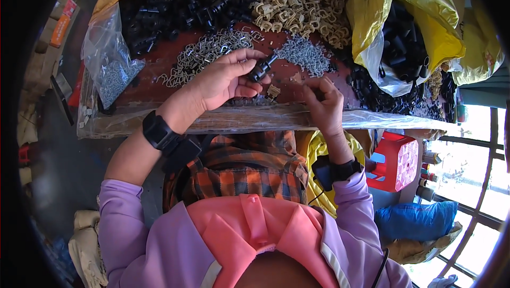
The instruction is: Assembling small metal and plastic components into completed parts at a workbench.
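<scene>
Left hand (226,78) pinching, right hand (326,102) curled (loosely)

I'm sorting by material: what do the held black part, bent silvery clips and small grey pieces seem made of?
Black part: probably plastic, smooth with slight sheen, though coated metal is possible.
Silvery clips: likely metal wire, shiny, with bright glints along thin bends.
Grey pieces: perhaps metal, duller grey with pale flecks; too small to be sure.

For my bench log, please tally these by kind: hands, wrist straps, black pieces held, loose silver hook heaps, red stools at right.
Hands: 2 (left hand, right hand)
Wrist straps: 2
Held black piece: 1
Silver hook heap: 1
Red stool: 1
Total: 7
</scene>
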`<state>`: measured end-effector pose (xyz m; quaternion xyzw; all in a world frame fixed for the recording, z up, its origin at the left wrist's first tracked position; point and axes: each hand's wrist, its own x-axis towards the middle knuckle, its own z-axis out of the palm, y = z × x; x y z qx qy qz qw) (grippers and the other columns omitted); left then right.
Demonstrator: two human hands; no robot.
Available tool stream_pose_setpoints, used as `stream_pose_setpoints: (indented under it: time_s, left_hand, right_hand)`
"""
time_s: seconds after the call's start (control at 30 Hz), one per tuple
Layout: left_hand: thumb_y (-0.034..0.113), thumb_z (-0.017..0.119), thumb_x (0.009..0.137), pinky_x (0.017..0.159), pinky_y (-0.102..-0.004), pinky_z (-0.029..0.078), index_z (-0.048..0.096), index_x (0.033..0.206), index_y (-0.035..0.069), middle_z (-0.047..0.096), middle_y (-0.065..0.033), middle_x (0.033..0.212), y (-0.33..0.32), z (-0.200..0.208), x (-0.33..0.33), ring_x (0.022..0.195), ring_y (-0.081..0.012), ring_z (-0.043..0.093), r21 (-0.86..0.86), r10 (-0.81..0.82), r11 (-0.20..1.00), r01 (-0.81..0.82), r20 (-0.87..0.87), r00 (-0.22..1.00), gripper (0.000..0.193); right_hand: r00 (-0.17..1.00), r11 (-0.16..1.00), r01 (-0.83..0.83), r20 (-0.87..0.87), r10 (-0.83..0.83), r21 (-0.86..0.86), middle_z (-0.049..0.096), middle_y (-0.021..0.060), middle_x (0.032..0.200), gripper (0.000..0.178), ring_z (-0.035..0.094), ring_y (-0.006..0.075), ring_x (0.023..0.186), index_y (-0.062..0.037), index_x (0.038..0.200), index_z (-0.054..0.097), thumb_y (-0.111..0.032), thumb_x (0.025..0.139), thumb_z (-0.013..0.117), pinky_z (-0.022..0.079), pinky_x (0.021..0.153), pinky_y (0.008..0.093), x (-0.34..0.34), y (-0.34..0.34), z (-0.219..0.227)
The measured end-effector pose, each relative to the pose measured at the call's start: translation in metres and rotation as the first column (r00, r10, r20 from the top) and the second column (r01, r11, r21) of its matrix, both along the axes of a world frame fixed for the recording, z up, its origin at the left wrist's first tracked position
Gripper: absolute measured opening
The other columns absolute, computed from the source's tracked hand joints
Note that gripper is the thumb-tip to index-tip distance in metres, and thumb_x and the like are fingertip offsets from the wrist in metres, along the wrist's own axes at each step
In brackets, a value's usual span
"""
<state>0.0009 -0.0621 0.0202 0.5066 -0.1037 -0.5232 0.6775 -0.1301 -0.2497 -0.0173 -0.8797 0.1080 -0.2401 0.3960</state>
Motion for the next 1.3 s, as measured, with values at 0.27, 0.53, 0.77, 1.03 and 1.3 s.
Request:
stream_pose_setpoints:
  time_s: [0.27, 0.53, 0.77, 1.03, 1.3]
  left_hand:
    - [0.017, 0.047, 0.083, 0.061, -0.0203, 0.048, 0.047, 0.108, 0.004, 0.056, -0.0054, 0.083, -0.003, -0.007, -0.029, 0.067, -0.0103, 0.055, -0.095, -0.033, 0.995, 0.018, -0.169, 0.985, 0.028]
    - [0.017, 0.047, 0.083, 0.062, -0.0211, 0.048, 0.050, 0.102, 0.004, 0.057, -0.0057, 0.086, 0.003, -0.013, -0.035, 0.071, -0.0132, 0.057, -0.063, -0.052, 0.997, 0.040, -0.191, 0.980, 0.023]
    - [0.019, 0.046, 0.084, 0.062, -0.0231, 0.049, 0.051, 0.097, 0.003, 0.057, -0.0076, 0.087, 0.008, -0.011, -0.038, 0.075, -0.0172, 0.058, -0.090, 0.000, 0.995, -0.036, -0.375, 0.927, 0.021]
    - [0.018, 0.046, 0.084, 0.064, -0.0230, 0.049, 0.052, 0.094, 0.002, 0.056, -0.0063, 0.087, 0.007, -0.015, -0.045, 0.073, -0.0147, 0.058, 0.045, -0.020, 0.999, 0.026, -0.135, 0.991, 0.020]
    - [0.021, 0.050, 0.082, 0.070, -0.0228, 0.047, 0.053, 0.095, 0.001, 0.055, -0.0047, 0.089, 0.013, -0.015, -0.053, 0.076, -0.0107, 0.056, 0.047, -0.142, 0.989, 0.142, -0.021, 0.990, 0.024]
  right_hand:
    - [0.968, 0.955, -0.251, 0.070, 0.242, 0.160, 0.048, 0.0012, 0.064, 0.005, 0.045, 0.0055, 0.054, -0.0007, 0.071, 0.052, 0.001, 0.070, 0.056, 0.037, 0.048, 0.0187, 0.002, 0.042, 0.028]
    - [0.963, 0.955, -0.266, 0.079, 0.258, 0.130, 0.048, 0.0011, 0.064, 0.007, 0.045, 0.0061, 0.053, -0.0005, 0.070, 0.051, 0.002, 0.069, 0.057, 0.036, 0.047, 0.0188, -0.003, 0.047, 0.025]
    - [0.964, 0.968, -0.232, 0.112, 0.242, -0.092, 0.048, 0.0042, 0.063, 0.010, 0.049, 0.0110, 0.050, -0.0017, 0.069, 0.051, 0.004, 0.065, 0.058, 0.038, 0.044, 0.0217, -0.004, 0.052, 0.026]
    - [0.948, 0.933, -0.288, 0.075, 0.310, -0.213, 0.048, 0.0049, 0.063, 0.011, 0.051, 0.0146, 0.050, -0.0023, 0.072, 0.053, 0.002, 0.064, 0.059, 0.040, 0.045, 0.0246, -0.006, 0.049, 0.025]
    - [0.920, 0.925, -0.378, -0.120, 0.372, -0.034, 0.049, 0.0048, 0.062, 0.008, 0.052, 0.0134, 0.050, -0.0010, 0.070, 0.054, 0.001, 0.063, 0.059, 0.040, 0.044, 0.0249, -0.011, 0.052, 0.036]
